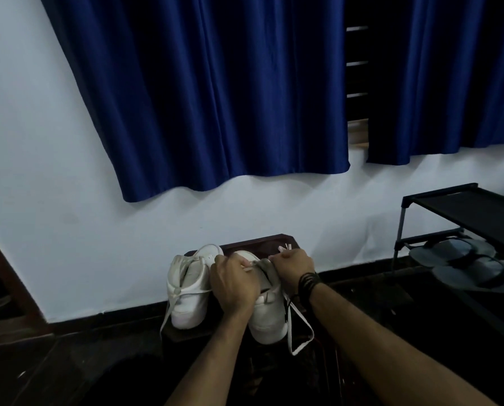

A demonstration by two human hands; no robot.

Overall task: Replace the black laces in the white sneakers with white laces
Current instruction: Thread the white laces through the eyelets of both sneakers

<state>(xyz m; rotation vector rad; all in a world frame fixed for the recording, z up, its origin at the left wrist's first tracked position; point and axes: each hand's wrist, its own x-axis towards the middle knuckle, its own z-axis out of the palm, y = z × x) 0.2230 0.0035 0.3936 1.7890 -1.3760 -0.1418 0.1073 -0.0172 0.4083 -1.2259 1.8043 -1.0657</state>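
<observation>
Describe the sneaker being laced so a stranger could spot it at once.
Below the blue curtain, two white sneakers stand side by side on a dark stool against the wall. It is the right sneaker, the one both hands grip at the top, with a white lace looping down its right side; the left sneaker is untouched.

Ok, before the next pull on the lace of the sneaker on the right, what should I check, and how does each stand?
1. Left hand has a grip on the right sneaker: ok.
2. Right hand holds the white lace, tips poking out above the fist: ok.
3. Both sneakers sit on the dark wooden stand: ok.
4. Left sneaker carries a white lace: ok.
5. Eyelets threaded evenly: cannot tell, hands cover them.
6. Black laces fully removed: cannot tell.
</observation>
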